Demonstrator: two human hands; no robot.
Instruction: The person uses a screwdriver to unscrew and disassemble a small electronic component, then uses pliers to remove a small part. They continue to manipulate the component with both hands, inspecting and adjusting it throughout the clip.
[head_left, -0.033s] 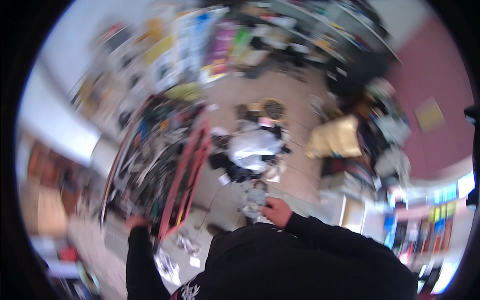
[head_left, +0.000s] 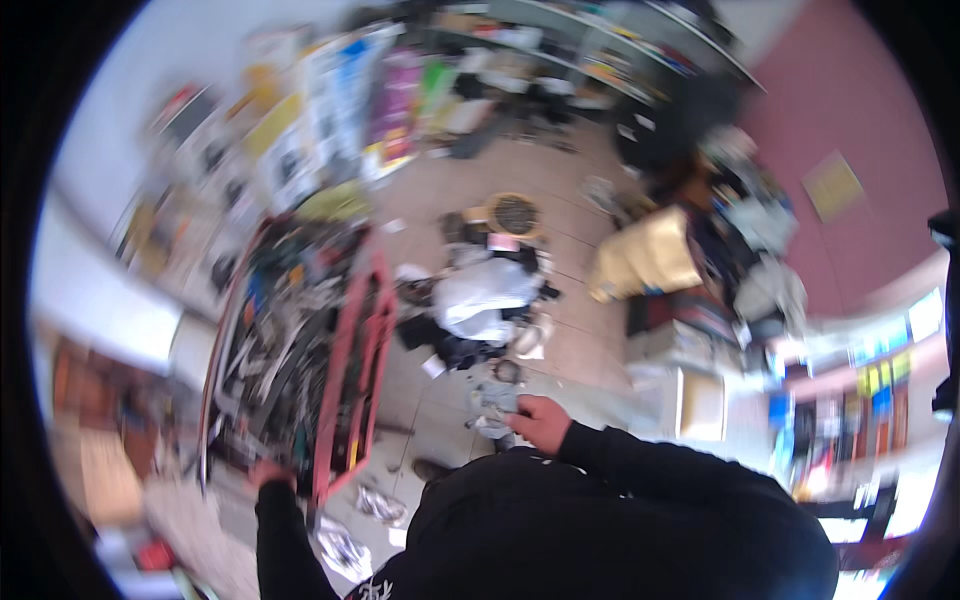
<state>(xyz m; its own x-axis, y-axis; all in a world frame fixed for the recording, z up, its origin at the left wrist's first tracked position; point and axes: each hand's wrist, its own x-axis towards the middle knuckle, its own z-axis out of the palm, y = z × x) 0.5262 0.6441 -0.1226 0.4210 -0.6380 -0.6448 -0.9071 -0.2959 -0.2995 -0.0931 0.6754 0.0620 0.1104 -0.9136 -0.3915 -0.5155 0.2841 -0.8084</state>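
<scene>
My right hand is closed on a grey, metal-looking part with an uneven outline and a darker round spot near its top, held out in front of my body. Blur hides its exact kind. At the near end of a red-framed bin, my left hand is low by the rim, its fingers too smeared to read. Tangled metal pieces, tools and wires fill that bin.
On the tiled floor ahead lie a pale plastic bag among dark scraps and a round basket-like thing. A tan box and piled bags stand to the right. Shelves line the back, and crumpled foil-like plastic lies near my left arm.
The scene has shifted left in the picture as my head turns. Both hands keep much the same place, and the grey part is still in my right hand.
</scene>
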